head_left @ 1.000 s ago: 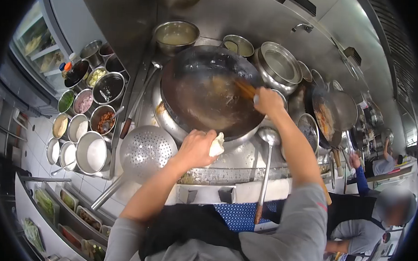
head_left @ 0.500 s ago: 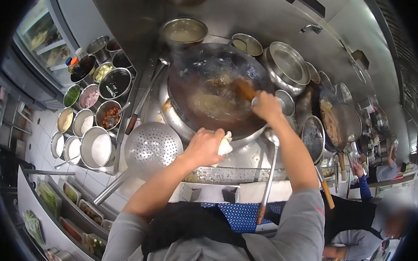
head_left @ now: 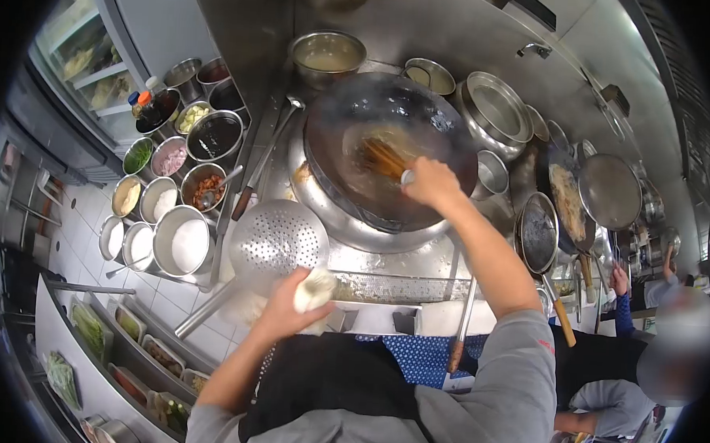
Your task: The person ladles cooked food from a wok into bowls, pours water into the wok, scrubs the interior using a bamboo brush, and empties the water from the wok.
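My right hand [head_left: 436, 184] is closed round the end of a bamboo wok brush [head_left: 383, 157], whose bristles reach into the large dark wok [head_left: 333, 169]. Murky brownish liquid lies in the wok's bottom, with some steam above it. Lower down, my left hand [head_left: 281, 307] grips a bunched white cloth [head_left: 315, 289] in front of my apron, apart from the wok. Close by that hand is a perforated steel strainer [head_left: 279, 238], its handle pointing down-left.
Steel pots of ingredients [head_left: 186, 246] crowd the left side. A ladle [head_left: 269, 150] lies left of the wok, another [head_left: 463, 329] at the front. Bowls [head_left: 329, 56] stand behind. More pans [head_left: 566, 191] and a co-worker [head_left: 610, 375] are at right.
My left hand has drawn back from the wok's front rim with the cloth. My right hand and the brush have moved left in relation to the wok, and the view has shifted slightly.
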`<state>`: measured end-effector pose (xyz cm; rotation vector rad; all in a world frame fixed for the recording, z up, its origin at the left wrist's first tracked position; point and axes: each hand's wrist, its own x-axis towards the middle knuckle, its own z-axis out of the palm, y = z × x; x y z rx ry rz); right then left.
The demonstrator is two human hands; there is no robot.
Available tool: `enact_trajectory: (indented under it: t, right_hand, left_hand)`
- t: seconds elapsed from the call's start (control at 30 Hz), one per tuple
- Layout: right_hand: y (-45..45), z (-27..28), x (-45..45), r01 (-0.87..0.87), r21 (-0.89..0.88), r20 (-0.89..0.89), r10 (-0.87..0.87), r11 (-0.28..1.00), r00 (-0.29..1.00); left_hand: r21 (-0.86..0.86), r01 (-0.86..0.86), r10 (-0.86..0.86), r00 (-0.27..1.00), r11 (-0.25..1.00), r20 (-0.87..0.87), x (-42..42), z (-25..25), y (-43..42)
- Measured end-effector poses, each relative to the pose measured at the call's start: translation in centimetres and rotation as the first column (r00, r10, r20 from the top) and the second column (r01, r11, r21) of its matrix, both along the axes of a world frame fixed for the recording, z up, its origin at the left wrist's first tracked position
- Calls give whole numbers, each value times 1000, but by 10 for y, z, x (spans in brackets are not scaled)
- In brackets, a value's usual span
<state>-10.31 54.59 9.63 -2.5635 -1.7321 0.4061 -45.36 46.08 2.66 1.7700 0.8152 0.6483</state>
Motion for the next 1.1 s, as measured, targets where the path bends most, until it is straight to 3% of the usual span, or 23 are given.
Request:
enact_trajectory:
  t: [0.03, 0.1, 0.13, 0.17, 0.23, 0.43, 0.5, 0.57, 0.63, 0.7, 0.77, 0.87, 0.93, 1.03, 1.1]
  right_hand:
    - [9, 0, 10, 12, -11, 27, -12, 1000, 1000]
    - [61, -4, 40, 148, -31, -139, -151, 988, 979]
    - [86, -18, 42, 180, 57, -88, -174, 982, 981]
    - [104, -32, 31, 207, 146, -42, -203, 967, 978]
    - [97, -23, -11, 247, 156, -96, -234, 956, 967]
    - [-27, -8, -48, -76, 43, -136, 82, 996, 987]
    - [-68, 30, -33, -108, -145, -128, 90, 983, 988]
    - [-85, 47, 5, -124, -246, 23, 133, 961, 991]
    - [-76, 45, 46, 24, -191, 249, 25, 981, 968]
    - [-29, 32, 92, 108, -158, 260, -64, 982, 963]
    - [35, 15, 101, 168, -52, 215, -153, 984, 964]
    - [83, 17, 46, 201, -11, -19, -201, 980, 979]
    - [74, 3, 13, 184, 51, -70, -180, 982, 981]
    - [31, -34, 3, 116, 41, -167, -108, 992, 980]
    - [-25, -3, -5, -42, -45, -80, 38, 998, 996]
  left_hand:
    - [-68, -81, 83, 996, 994, 30, -12, -3, -7]
    - [-189, -87, 99, 994, 978, 54, -30, -12, -14]
    - [-247, -88, 107, 992, 965, 66, -33, -14, -16]
    - [-232, -96, 113, 992, 968, 59, -32, -17, -14]
    - [-223, -102, 112, 993, 970, 32, -32, -19, -17]
    - [-301, -110, 130, 990, 947, 48, -43, -38, -14]
    - [-368, -148, 165, 986, 918, 14, -57, -59, -11]
    - [-433, -151, 189, 981, 889, 47, -61, -49, -8]
    - [-424, -215, 237, 972, 880, -1, -67, -50, -11]
    - [-369, -201, 232, 972, 907, 39, -65, -45, -8]
    - [-331, -197, 223, 974, 923, 42, -59, -35, -9]
    - [-327, -261, 247, 965, 908, -86, -48, -30, -15]
    - [-261, -251, 219, 965, 932, -145, -54, -40, -19]
    - [-286, -318, 315, 947, 904, -59, -74, -59, -30]
    - [-375, -376, 410, 912, 847, 11, -93, -64, -37]
